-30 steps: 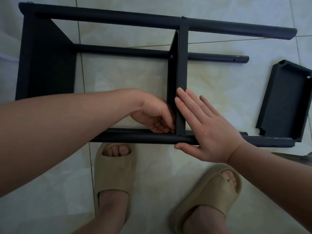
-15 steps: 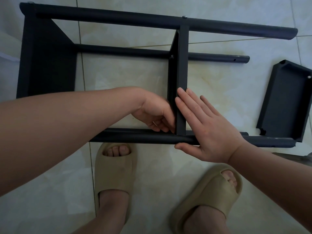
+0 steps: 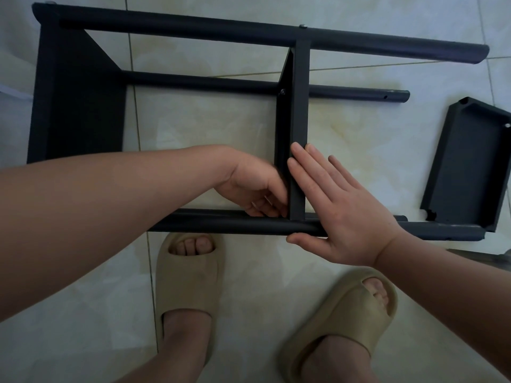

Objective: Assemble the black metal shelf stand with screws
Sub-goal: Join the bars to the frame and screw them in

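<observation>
The black shelf stand (image 3: 249,31) lay on its side on the tiled floor (image 3: 359,139) in front of my feet. At its left end, one panel (image 3: 77,100) was already joined to the poles.

My left hand (image 3: 254,186) reached into the corner where the middle shelf (image 3: 298,120) met the near pole (image 3: 221,223). Its fingers (image 3: 272,207) were curled against that joint. They were blurred and half hidden by the shelf, so I could not tell whether they pinched a screw or anything else.

The middle shelf carried a screw head at the far pole (image 3: 303,26) and another at the second pole (image 3: 282,91), so I judged the near corner to be the one in hand.

My right hand (image 3: 340,211) lay flat, with straight fingers (image 3: 307,172) pressed together against the shelf's right face. The palm lay across the near pole and the thumb below it.

Further right, a loose shelf (image 3: 470,164) lay apart from the poles' free ends, unfitted. By my reckoning about half the job remained.

Compared with half a second before, the stand and my right hand had not shifted. Only my left hand had moved, its wrist turned slightly and its fingertips smeared with motion at the joint.
</observation>
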The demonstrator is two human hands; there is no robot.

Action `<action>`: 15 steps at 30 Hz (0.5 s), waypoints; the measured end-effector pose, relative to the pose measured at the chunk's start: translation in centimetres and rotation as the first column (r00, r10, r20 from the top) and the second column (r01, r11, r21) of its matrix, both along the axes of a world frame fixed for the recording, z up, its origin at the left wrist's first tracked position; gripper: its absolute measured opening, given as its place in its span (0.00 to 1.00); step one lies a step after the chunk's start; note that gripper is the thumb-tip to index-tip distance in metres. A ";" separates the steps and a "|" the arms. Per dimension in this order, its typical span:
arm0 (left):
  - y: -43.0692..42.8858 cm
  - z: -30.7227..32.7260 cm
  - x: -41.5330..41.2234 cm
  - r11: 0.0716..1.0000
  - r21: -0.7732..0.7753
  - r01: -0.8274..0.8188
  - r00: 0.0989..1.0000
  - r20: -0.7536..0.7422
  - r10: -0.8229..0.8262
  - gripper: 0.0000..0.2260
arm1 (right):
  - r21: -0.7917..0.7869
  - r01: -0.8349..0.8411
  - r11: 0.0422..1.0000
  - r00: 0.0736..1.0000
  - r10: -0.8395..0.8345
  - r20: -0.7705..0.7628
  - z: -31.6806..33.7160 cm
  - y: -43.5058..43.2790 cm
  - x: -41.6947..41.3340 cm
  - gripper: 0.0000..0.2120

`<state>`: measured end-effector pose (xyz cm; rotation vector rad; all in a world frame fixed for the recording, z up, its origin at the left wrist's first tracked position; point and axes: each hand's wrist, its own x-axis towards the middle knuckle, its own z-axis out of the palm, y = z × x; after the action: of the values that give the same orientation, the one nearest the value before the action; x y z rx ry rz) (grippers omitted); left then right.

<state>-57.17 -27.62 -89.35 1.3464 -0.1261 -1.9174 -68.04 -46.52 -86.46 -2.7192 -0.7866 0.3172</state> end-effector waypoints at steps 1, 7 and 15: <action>0.0 0.0 -0.1 1.000 0.004 0.013 1.000 0.025 -0.013 0.07 | 0.000 0.000 1.000 1.000 0.000 0.001 0.0 0.0 0.0 0.46; -0.3 -0.5 -0.3 0.999 0.033 -0.029 0.996 0.083 0.026 0.06 | 0.005 0.000 1.000 1.000 0.000 0.007 -0.1 0.0 0.0 0.46; 0.0 0.0 0.1 0.999 0.028 0.026 0.995 0.095 -0.028 0.06 | 0.007 0.000 1.000 1.000 0.000 0.012 -0.1 0.0 0.0 0.46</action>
<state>-57.05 -27.65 -89.39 1.4609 -0.1671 -1.8835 -68.06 -46.49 -86.56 -2.7177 -0.7890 0.2978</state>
